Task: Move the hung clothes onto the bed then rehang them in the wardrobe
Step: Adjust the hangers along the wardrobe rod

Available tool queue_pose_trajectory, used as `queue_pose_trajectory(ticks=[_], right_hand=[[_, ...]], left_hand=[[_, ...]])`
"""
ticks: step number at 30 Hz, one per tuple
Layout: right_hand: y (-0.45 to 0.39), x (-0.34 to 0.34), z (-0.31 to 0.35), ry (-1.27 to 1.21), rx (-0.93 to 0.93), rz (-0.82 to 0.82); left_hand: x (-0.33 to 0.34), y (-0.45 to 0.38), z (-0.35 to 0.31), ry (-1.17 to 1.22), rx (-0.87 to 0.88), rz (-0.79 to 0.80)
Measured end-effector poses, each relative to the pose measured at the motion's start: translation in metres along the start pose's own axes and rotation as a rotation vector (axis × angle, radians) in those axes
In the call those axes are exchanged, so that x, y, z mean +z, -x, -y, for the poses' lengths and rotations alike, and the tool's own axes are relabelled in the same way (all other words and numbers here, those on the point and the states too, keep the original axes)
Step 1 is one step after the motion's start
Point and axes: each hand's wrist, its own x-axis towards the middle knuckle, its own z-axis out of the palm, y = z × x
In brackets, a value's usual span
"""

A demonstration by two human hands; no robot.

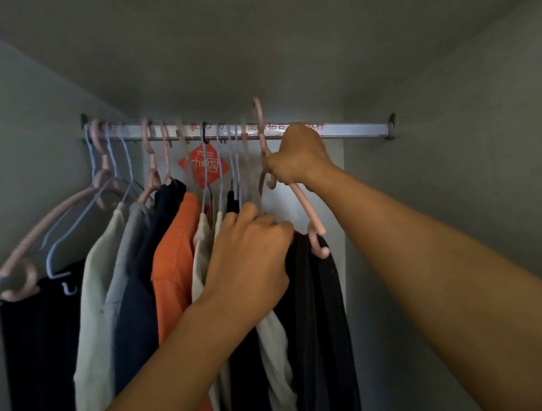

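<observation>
Both hands work the last hanger at the right end of the row on the wardrobe rail.

Nearest, the left hand point(252, 259) has its grip closed on the shoulder of the black hanging garment point(319, 319), below the rail, probably to steady the cloth and part it from the white garment point(276, 360) beside it. Farther in, the right hand point(298, 158) is clamped on the neck of the ribbed pink plastic hanger point(307, 207), just under the silver metal rail point(356, 128), likely to guide its hook. The other clothes hang leftward along the rail.
</observation>
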Motion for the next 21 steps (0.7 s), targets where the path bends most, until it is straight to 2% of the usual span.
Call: queue_pose_trajectory(ticks=[4, 13, 21], right_hand=[[-0.002, 0.014, -0.006, 0.008, -0.003, 0.03], [0.005, 0.031, -0.026, -0.083, 0.036, 0.033], [0.028, 0.015, -0.041, -0.262, 0.098, 0.051]], left_hand=[[0.007, 0.002, 0.002, 0.003, -0.003, 0.018], [0.01, 0.003, -0.007, 0.067, -0.023, -0.052], [-0.002, 0.009, -0.023, 0.25, -0.176, -0.149]])
